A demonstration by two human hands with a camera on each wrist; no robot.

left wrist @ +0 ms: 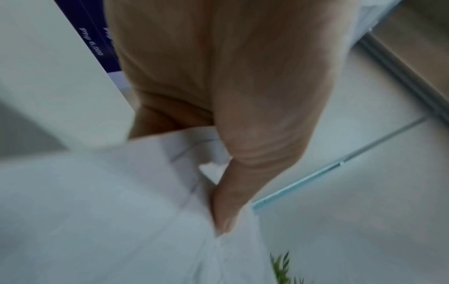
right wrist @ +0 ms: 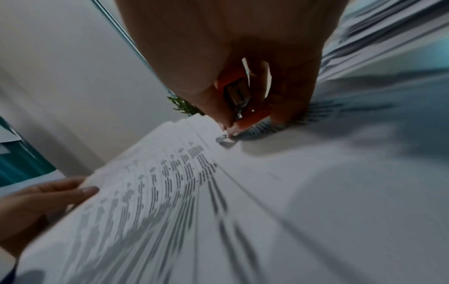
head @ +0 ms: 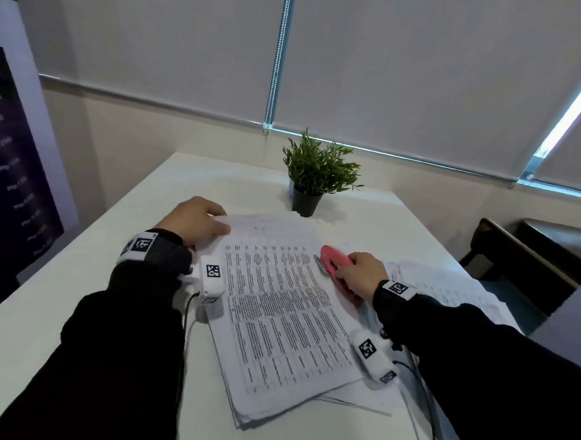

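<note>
A thick stack of printed sheets [head: 282,312] lies in the middle of the white table [head: 86,260]. My left hand [head: 217,224] pinches its far left corner, thumb on top; the left wrist view shows the thumb [left wrist: 226,207] pressing the paper [left wrist: 109,211]. My right hand [head: 356,270] grips a pink stapler [head: 333,259] at the stack's far right corner. In the right wrist view the stapler [right wrist: 239,94] points down at the sheets [right wrist: 218,211], its metal tip at the paper's edge. The left hand [right wrist: 48,196] shows at the lower left there.
A small potted plant [head: 317,172] stands just beyond the stack. A second pile of printed sheets [head: 449,290] lies under my right forearm. A dark chair [head: 521,254] stands right of the table, a dark banner [head: 14,163] on the left. Roller blinds cover the windows behind.
</note>
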